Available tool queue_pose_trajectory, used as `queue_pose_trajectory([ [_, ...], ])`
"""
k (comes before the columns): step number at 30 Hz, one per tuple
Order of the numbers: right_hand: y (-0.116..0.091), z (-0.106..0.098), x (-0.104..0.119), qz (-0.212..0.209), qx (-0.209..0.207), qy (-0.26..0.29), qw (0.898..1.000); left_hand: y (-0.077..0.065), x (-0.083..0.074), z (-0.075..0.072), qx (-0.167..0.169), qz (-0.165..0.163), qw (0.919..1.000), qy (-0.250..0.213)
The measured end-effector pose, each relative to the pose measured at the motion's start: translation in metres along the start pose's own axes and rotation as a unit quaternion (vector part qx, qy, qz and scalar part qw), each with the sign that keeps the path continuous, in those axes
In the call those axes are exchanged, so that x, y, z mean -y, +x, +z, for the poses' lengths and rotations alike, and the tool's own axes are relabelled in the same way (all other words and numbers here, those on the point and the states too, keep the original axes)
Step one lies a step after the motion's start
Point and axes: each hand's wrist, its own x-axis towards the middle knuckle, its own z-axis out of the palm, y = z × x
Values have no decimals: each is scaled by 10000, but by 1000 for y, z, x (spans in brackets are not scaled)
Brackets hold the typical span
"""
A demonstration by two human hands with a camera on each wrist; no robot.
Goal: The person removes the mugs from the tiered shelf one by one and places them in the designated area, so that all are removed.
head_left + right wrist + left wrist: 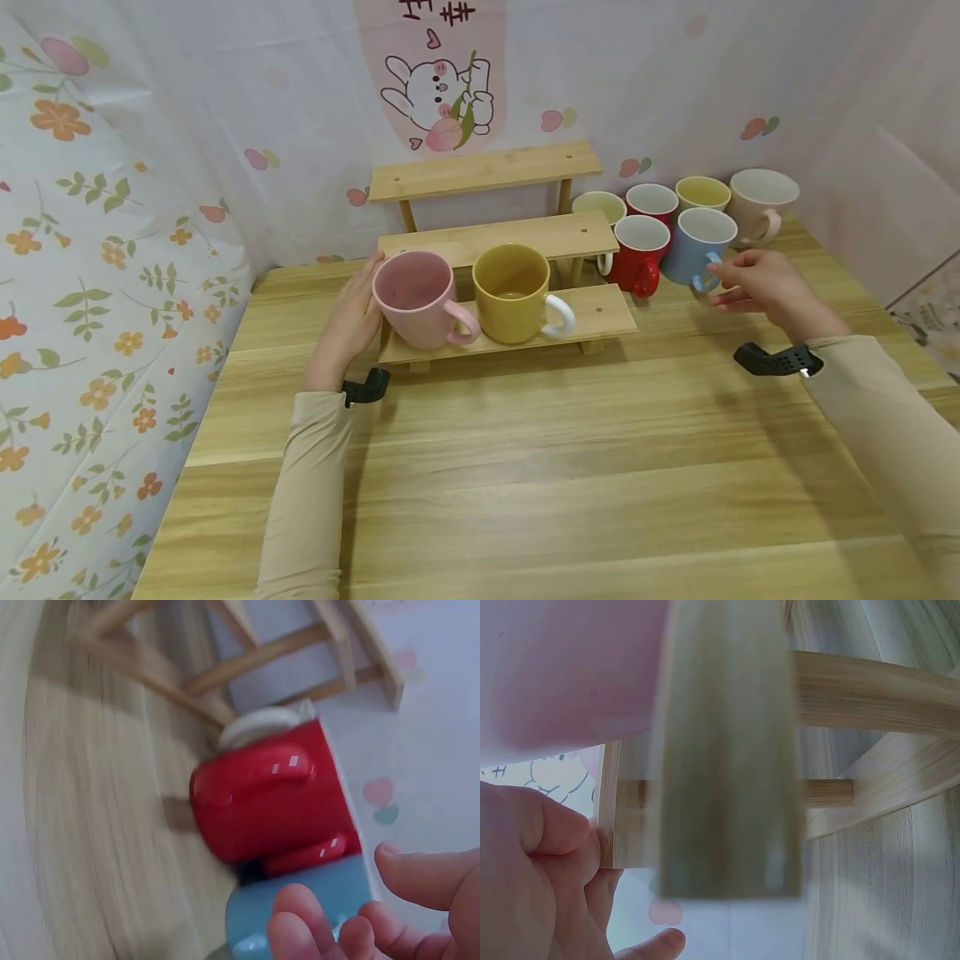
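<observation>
My left hand (351, 317) is at the left end of a stepped wooden rack (495, 242), its fingers at the end of the middle shelf; in the left wrist view the thumb and a finger (592, 859) meet that board. A pink mug (415, 304) and a mustard-yellow mug (512, 296) with a white handle stand upright on the lowest shelf. On the right, my right hand (772, 287) is at the handle of a light blue mug (697, 246). In the right wrist view, thumb (424, 877) and fingers are spread apart beside the blue mug (300, 900).
Next to the blue mug stand a red mug (637, 250), another red mug (652, 200) behind it, a pale yellow-green mug (600, 204), a yellow mug (702, 193) and a large pale pink mug (761, 204). A patterned cloth (300, 108) hangs behind the wooden table (525, 467).
</observation>
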Motion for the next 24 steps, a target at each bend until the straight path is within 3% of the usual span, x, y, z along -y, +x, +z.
queue_pose_trajectory([
  [7, -11, 13, 17, -79, 369, -76, 9993, 0, 0, 0, 11, 0, 10000, -24],
  [24, -21, 45, 36, -77, 941, 55, 9955, 0, 0, 0, 24, -55, 10000, -24],
])
